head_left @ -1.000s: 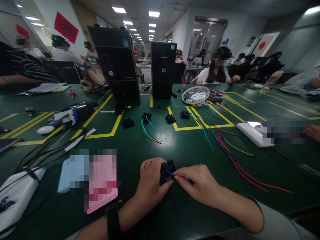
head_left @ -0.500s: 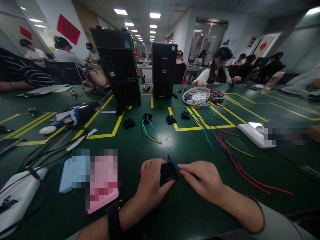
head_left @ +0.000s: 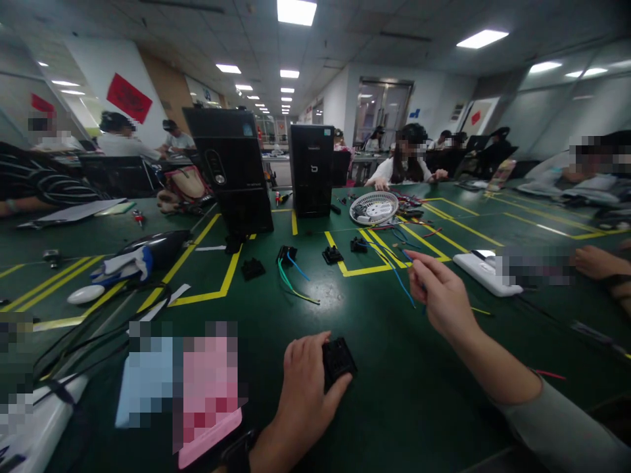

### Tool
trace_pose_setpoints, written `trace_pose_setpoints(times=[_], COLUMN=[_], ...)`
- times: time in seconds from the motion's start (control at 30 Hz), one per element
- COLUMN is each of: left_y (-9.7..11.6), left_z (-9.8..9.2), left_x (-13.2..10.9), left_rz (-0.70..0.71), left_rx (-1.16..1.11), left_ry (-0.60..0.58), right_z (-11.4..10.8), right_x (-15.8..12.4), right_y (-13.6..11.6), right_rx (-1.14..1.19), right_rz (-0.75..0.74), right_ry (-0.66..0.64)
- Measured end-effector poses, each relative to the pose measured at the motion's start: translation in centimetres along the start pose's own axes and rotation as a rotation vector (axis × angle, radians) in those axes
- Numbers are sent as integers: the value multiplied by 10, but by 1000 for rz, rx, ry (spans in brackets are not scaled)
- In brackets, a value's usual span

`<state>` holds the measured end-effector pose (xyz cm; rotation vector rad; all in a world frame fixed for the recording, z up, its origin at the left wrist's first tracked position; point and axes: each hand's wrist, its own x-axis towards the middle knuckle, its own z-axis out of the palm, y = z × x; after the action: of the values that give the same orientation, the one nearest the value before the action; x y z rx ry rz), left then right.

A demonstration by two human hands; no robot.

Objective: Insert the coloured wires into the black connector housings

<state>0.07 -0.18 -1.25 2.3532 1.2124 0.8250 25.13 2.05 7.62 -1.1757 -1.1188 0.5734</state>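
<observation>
My left hand [head_left: 309,384] holds a small black plastic block [head_left: 340,360] on the green table top, with the thumb on its near side and the fingers on its left. Away to the right, my right hand [head_left: 441,295] is raised and pinches a blue wire [head_left: 406,254] between thumb and fingertips. Most of that wire is hidden by the hand. Beyond my hands lie similar black parts: one bare [head_left: 253,269], one with green and blue wires [head_left: 286,255], another [head_left: 332,255] and one [head_left: 359,244] beside loose blue wires [head_left: 405,286].
Two black computer towers [head_left: 231,171] and a white basket [head_left: 374,207] stand further back. A pink case [head_left: 211,437] and a light blue item [head_left: 145,381] are at my left. At right lies a white device [head_left: 486,272], near another person's hand [head_left: 594,263]. Other people sit beyond the table.
My right hand has moved away from the black block, up and to the right, with the blue wire. My left hand still grips the block. The camera view has tilted upward.
</observation>
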Motion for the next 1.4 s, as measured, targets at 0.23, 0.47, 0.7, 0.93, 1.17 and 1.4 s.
trace_pose_setpoints(times=[0.23, 0.47, 0.7, 0.93, 1.17, 1.4], left_y=[-2, -5, -15, -20, -19, -21], left_z=[3, 5, 11, 14, 14, 16], left_x=[-2, -2, -1, 0, 1, 0], left_rz=[6, 26, 79, 89, 71, 94], left_rx=[-10, -25, -11, -11, -9, 16], left_ry=[3, -12, 15, -9, -6, 1], right_z=[11, 38, 50, 52, 51, 54], right_x=[68, 146, 181, 185, 185, 192], right_y=[-2, 38, 77, 87, 88, 92], right_rx=[-820, -1418, -1648, -1689, -1688, -1678], right_rz=[-209, -113, 13, 24, 6, 39], right_ry=[-114, -351, -405, -432, -465, -520])
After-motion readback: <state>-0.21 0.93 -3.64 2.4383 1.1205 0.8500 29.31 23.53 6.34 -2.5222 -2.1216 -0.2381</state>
